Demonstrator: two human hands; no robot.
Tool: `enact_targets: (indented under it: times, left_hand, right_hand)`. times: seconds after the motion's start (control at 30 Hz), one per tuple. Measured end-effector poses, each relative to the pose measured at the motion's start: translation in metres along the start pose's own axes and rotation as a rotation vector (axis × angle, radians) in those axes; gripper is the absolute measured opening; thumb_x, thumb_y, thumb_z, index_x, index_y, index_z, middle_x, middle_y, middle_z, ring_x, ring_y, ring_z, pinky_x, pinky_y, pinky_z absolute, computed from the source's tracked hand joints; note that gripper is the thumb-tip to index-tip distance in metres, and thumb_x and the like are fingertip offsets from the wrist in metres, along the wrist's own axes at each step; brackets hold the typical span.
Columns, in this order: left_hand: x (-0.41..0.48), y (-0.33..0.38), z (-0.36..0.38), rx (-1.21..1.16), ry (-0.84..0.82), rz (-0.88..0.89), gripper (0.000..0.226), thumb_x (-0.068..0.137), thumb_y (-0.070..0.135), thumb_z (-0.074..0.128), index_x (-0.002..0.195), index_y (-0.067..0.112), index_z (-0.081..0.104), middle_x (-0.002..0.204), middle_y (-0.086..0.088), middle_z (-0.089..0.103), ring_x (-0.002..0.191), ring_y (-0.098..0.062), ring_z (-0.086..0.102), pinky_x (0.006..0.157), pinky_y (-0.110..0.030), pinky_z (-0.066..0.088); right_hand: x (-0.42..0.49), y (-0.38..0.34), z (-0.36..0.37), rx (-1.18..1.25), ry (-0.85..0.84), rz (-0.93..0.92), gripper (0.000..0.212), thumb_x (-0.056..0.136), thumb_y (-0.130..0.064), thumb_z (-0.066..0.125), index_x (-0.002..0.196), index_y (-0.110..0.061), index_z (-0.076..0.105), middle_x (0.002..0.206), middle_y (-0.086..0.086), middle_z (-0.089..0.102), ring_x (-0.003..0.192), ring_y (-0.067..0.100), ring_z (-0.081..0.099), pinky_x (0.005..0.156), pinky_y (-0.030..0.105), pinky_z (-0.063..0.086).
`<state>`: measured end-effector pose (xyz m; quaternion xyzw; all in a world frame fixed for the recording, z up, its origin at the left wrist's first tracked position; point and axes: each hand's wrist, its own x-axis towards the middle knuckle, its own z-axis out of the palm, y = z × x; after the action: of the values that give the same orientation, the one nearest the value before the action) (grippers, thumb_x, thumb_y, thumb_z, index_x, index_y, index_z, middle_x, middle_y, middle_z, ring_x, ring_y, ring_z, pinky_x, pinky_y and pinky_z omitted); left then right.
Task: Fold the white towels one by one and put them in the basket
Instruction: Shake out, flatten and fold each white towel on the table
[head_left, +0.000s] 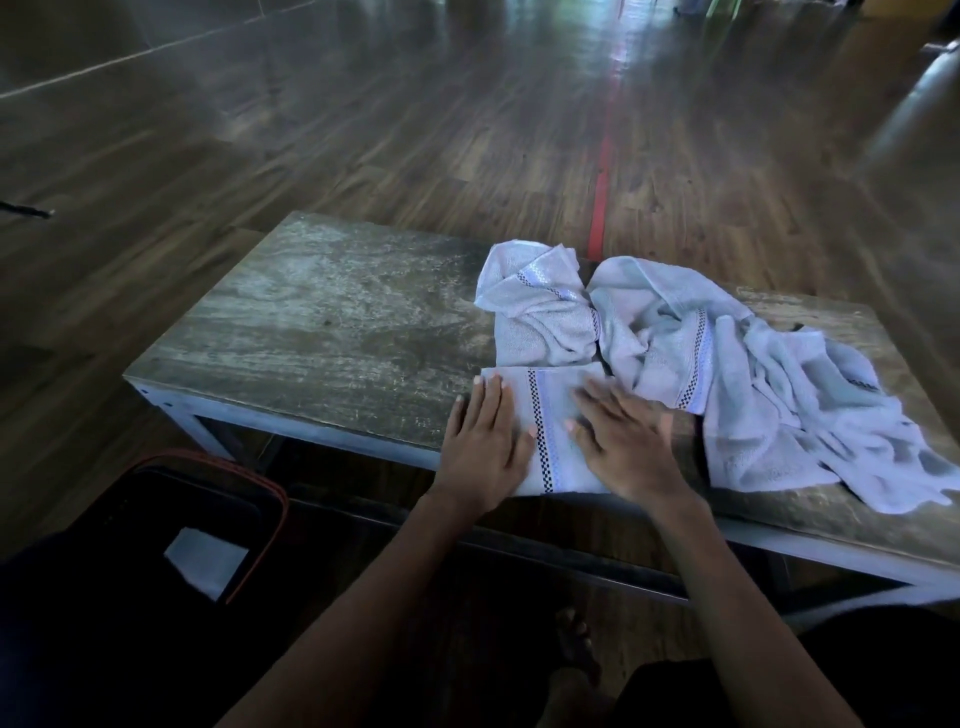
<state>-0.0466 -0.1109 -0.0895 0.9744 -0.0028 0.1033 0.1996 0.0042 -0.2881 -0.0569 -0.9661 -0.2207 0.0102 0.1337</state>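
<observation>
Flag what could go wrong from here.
The folded towel under the left hand and right hand sits at the near edge of the table, so it could slide off when lifted. The crumpled pile touches its right side and may snag. A draped towel overhangs the edge and might drop.

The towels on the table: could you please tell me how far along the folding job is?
Done: a white piece, probably a towel, lies in the basket. In hand: the left hand and right hand press flat on a folded towel at the near edge of the table, not yet in the basket. Left: the crumpled towels beside it, at least two, unfolded.
</observation>
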Motion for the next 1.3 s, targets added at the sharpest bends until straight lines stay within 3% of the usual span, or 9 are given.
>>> enact_targets:
  times: [0.07, 0.2, 0.37, 0.57, 0.67, 0.73, 0.9, 1.03, 1.3]
  left_hand:
    - [-0.005, -0.008, 0.0, 0.075, -0.033, -0.045, 0.083, 0.085, 0.055, 0.003, 0.149, 0.004, 0.014, 0.158, -0.012, 0.01, 0.147, -0.022, 0.004, 0.116, -0.045, -0.001]
    - [-0.001, -0.011, -0.01, 0.09, -0.12, -0.174, 0.083, 0.086, 0.054, -0.003, 0.149, 0.002, 0.011, 0.158, -0.012, 0.012, 0.147, -0.019, 0.0, 0.116, -0.049, -0.008]
    - [0.003, 0.008, -0.019, 0.056, 0.001, -0.382, 0.052, 0.098, 0.045, 0.031, 0.131, 0.009, 0.047, 0.141, -0.01, 0.039, 0.132, -0.026, 0.03, 0.11, -0.046, 0.018]
    - [0.009, 0.035, -0.024, -0.164, -0.002, -0.636, 0.042, 0.097, 0.034, 0.041, 0.125, 0.003, 0.046, 0.133, -0.013, 0.043, 0.126, -0.03, 0.035, 0.106, -0.045, 0.025]
    - [0.0, 0.036, -0.031, -0.436, 0.085, -0.641, 0.023, 0.098, 0.026, 0.04, 0.111, 0.007, 0.04, 0.118, -0.016, 0.056, 0.111, -0.032, 0.053, 0.094, -0.043, 0.042]
    - [-0.007, 0.036, -0.041, -0.721, 0.171, -0.603, 0.014, 0.098, 0.019, 0.043, 0.102, 0.01, 0.034, 0.111, -0.018, 0.058, 0.1, -0.032, 0.058, 0.08, -0.035, 0.045]
    - [-0.026, 0.02, -0.085, -1.021, 0.471, -0.445, 0.032, 0.096, 0.013, 0.05, 0.125, 0.016, 0.036, 0.104, 0.001, 0.056, 0.091, -0.013, 0.058, 0.074, -0.022, 0.046]
    - [-0.045, 0.001, -0.135, -1.084, 0.602, -0.403, 0.039, 0.097, 0.015, 0.05, 0.135, 0.021, 0.043, 0.126, 0.003, 0.052, 0.11, -0.013, 0.053, 0.078, -0.008, 0.046]
    - [-0.131, -0.044, -0.219, -1.017, 0.891, -0.45, 0.04, 0.094, 0.01, 0.052, 0.124, 0.036, 0.05, 0.102, -0.001, 0.062, 0.087, -0.005, 0.055, 0.079, -0.017, 0.044]
  right_hand:
    - [0.001, 0.007, 0.013, -0.045, -0.042, 0.046, 0.101, 0.069, -0.08, -0.02, 0.149, -0.03, 0.016, 0.156, -0.017, -0.001, 0.146, 0.011, 0.003, 0.116, 0.054, 0.008]
    - [0.004, 0.006, 0.007, 0.011, -0.057, 0.239, 0.071, 0.093, -0.061, 0.008, 0.151, -0.02, 0.01, 0.159, -0.004, -0.006, 0.146, 0.013, -0.005, 0.113, 0.053, -0.004]
    - [-0.001, 0.003, 0.004, -0.01, 0.077, 0.4, 0.054, 0.097, -0.051, 0.027, 0.125, -0.015, 0.055, 0.146, 0.011, 0.032, 0.135, 0.029, 0.021, 0.109, 0.05, 0.01]
    - [0.005, -0.003, -0.002, 0.277, 0.034, 0.536, 0.044, 0.09, -0.042, 0.045, 0.108, -0.005, 0.06, 0.127, 0.017, 0.04, 0.125, 0.035, 0.028, 0.106, 0.046, 0.021]
    - [0.0, -0.016, -0.012, 0.615, 0.163, 0.406, 0.036, 0.087, -0.038, 0.047, 0.08, -0.005, 0.057, 0.087, 0.013, 0.057, 0.088, 0.03, 0.055, 0.075, 0.036, 0.043]
    - [-0.003, -0.031, -0.022, 0.77, 0.217, 0.303, 0.016, 0.094, -0.021, 0.049, 0.085, -0.01, 0.056, 0.078, 0.004, 0.056, 0.071, 0.017, 0.053, 0.062, 0.028, 0.037]
    - [0.002, -0.063, -0.049, 0.859, 0.313, 0.073, 0.034, 0.095, -0.012, 0.049, 0.129, -0.012, 0.043, 0.119, -0.005, 0.048, 0.096, 0.001, 0.048, 0.089, 0.016, 0.035]
    - [0.007, -0.11, -0.076, 0.948, 0.357, -0.101, 0.031, 0.094, -0.01, 0.049, 0.123, -0.024, 0.05, 0.107, -0.024, 0.05, 0.093, -0.023, 0.044, 0.085, 0.003, 0.031]
    - [0.002, -0.236, -0.089, 1.086, 0.094, -0.354, 0.027, 0.095, -0.013, 0.047, 0.104, -0.037, 0.056, 0.099, -0.026, 0.054, 0.086, -0.007, 0.049, 0.071, 0.005, 0.036]
